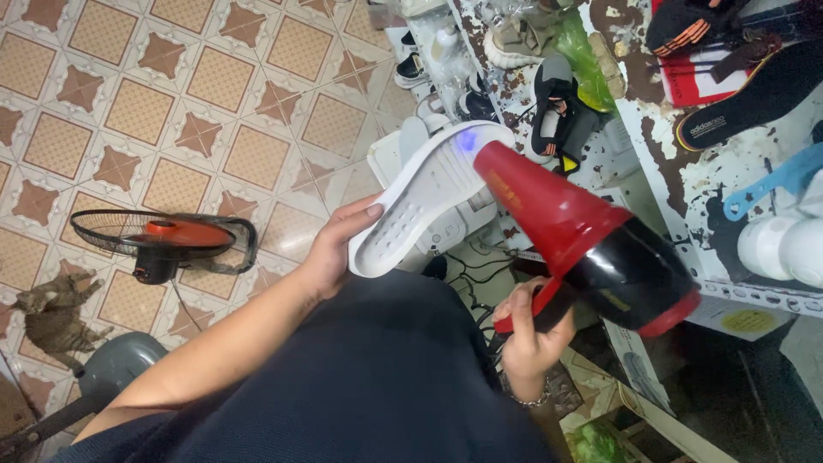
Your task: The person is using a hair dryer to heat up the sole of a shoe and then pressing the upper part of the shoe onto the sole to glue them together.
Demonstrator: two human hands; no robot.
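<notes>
My left hand (333,250) grips the heel end of a white shoe sole (420,199), held up with its inner face toward me. A red and black hair dryer (591,244) is in my right hand (525,334), which closes around its red handle. The dryer's red nozzle points at the toe end of the sole, where a small bluish glow shows. Both hands are above my lap, covered in dark cloth.
A worn workbench (686,180) at right carries shoes, a black insole (754,99), a blue brush and white containers. On the tiled floor at left stand a small orange fan (167,243) and a lying cat (53,313). Cables lie under the bench.
</notes>
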